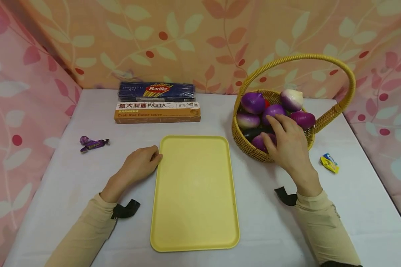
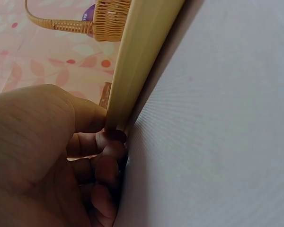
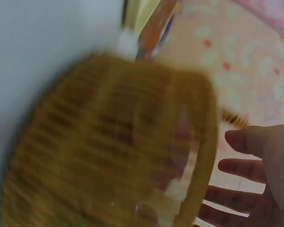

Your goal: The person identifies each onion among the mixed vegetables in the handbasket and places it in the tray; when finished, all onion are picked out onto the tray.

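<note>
Left hand (image 1: 142, 163): thumb and forefinger pinch the left rim of the yellow tray (image 1: 195, 193), flat on the white table (image 1: 67, 178). Right hand (image 1: 290, 144): fingers spread — over the vegetables (image 1: 252, 103) in the wicker basket (image 1: 245, 145), right of the tray. 2 pasta packages (image 1: 157, 113) lie behind it.

One tray (image 1: 195, 193), one basket (image 1: 239, 140), two pasta packs (image 1: 157, 115), six purple bulbs (image 1: 252, 102) show
</note>
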A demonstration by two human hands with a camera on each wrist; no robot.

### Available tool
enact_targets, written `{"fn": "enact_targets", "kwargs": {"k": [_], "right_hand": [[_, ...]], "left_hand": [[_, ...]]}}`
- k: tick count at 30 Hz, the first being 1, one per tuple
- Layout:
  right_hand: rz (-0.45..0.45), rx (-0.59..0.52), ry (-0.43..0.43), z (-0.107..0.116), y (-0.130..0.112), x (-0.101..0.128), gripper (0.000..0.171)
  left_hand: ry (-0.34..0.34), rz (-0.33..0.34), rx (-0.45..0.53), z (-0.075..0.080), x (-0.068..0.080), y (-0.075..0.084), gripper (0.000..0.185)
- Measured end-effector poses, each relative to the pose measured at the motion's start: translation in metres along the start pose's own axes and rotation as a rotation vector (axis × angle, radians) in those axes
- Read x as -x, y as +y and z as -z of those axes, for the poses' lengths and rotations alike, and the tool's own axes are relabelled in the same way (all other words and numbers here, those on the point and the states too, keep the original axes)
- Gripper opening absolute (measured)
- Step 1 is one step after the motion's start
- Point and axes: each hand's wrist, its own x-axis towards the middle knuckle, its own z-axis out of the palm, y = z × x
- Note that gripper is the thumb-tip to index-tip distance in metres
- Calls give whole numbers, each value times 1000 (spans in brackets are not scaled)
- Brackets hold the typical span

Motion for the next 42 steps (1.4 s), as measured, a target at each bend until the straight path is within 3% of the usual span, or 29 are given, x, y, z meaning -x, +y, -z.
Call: {"fn": "enact_targets", "kwargs": {"k": [5, 11, 19, 24, 29, 34, 37, 42], "right_hand": [[5, 164, 55, 9, 39, -22, 48], [-18, 302, -52, 10, 70, -26, 55], [-13, 316, -137, 6, 76, -23, 75], [-65, 296, -194, 13, 71, -23, 68], [-129, 208, -149, 24, 53, -16, 62], [-164, -38, -49, 32, 23, -6, 60], [-113, -182, 16, 33, 2, 0, 59], [120, -354, 60, 27, -35, 15, 55]], "left_hand": [[3, 3, -1, -1, 0, -1, 24], [3, 4, -4, 0, 1, -1, 23], [6, 8, 5, -1, 0, -1, 22], [2, 10, 4, 0, 1, -1, 22], [4, -2, 2, 1, 0, 0, 23], [3, 1, -3, 1, -1, 0, 23], [1, 4, -7, 1, -1, -1, 23], [2, 2, -10, 0, -1, -2, 23]]}}
